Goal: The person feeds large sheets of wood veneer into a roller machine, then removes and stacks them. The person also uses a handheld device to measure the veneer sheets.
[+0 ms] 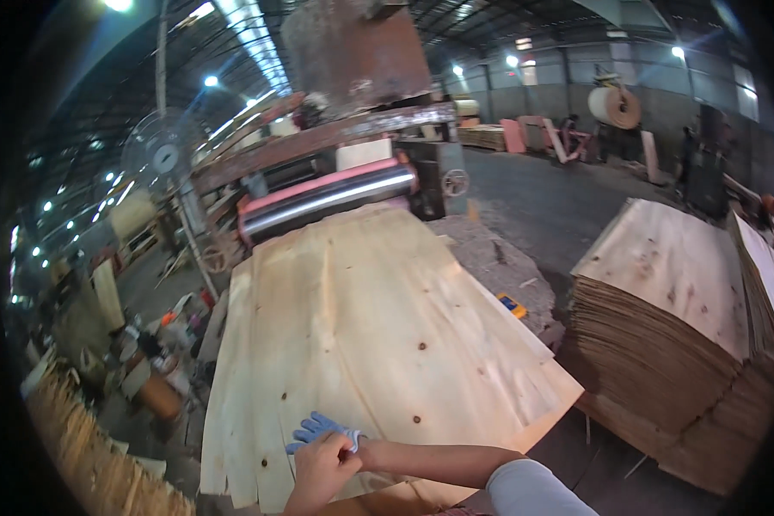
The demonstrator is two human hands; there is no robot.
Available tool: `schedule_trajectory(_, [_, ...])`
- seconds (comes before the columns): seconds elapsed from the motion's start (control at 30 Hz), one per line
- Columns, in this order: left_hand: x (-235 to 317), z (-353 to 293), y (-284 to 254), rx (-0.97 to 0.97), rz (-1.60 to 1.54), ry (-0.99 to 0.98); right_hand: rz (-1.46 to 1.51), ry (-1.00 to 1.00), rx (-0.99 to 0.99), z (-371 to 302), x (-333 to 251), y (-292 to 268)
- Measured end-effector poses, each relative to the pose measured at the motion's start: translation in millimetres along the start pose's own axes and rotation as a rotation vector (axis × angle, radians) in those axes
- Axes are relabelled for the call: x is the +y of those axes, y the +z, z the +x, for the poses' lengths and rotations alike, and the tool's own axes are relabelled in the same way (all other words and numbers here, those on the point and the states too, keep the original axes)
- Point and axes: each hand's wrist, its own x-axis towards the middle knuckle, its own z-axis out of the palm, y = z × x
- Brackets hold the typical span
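My right hand (320, 426) wears a blue glove and reaches left over the pale wood veneer sheets (361, 301), its gloved fingers spread. My bare left hand (321, 469) is closed beside the right wrist, at the pale cuff of the glove (353, 439), and seems to pinch it. Part of the right hand is hidden behind the left. Below both hands lie the overlapping sheets, knotty and slightly wavy. Their far end reaches up to a machine's shiny metal roller (331, 205), with a pink roller (318, 184) just above it.
A tall stack of veneer (654, 335) stands at the right. A yellow and blue device (512, 304) rests on the rough ledge (499, 267) beside the sheets. At the left are a standing fan (165, 156), clutter, and ragged-edged sheets (103, 456). A handwheel (456, 182) is on the machine's right side.
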Motion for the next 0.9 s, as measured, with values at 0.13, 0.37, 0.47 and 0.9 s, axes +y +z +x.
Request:
schedule_trajectory(0.13, [-18,11,23,0.117,0.045,0.085,0.017,0.046,-0.174,32,-15,-69])
schedule_trajectory(0.37, [10,16,24,0.283,-0.156,-0.090,1.788,0.960,0.582,66,-17,-131])
schedule_trajectory(0.47, [-4,10,28,0.216,-0.210,-0.031,1.825,0.985,0.673,65,-26,-129])
schedule_trajectory(0.9, [-3,-4,31,0.129,-0.354,0.105,1.228,0.680,0.948,60,-31,-115])
